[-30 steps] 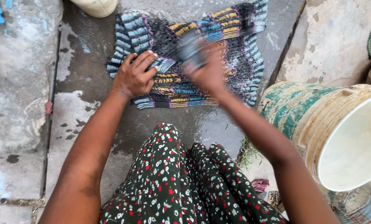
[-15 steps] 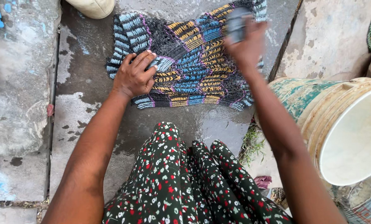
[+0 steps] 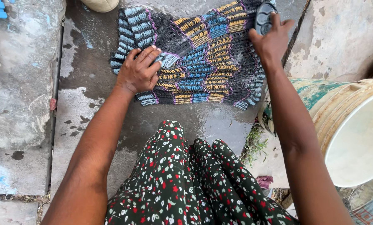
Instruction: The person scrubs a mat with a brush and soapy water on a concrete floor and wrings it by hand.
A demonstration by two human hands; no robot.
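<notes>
While the wet striped knitted cloth (image 3: 199, 54) lies spread on the soaked concrete slab (image 3: 90, 112) ahead of the knees, long axis left to right, the left hand (image 3: 139, 71) presses flat on its near-left part and the right hand (image 3: 272, 39) grips a dark scrubbing brush (image 3: 263, 17) at its far-right corner.

A striped knitted cloth (image 3: 199, 54) — blue, yellow and black — was spread flat on the wet concrete slab (image 3: 90, 96). It was pressed down by the left hand (image 3: 139, 71), while a dark scrubbing brush (image 3: 263, 18) was gripped by the right hand (image 3: 272, 41) at the cloth's far right corner. A worn bucket (image 3: 341, 125) lay beside it.
</notes>
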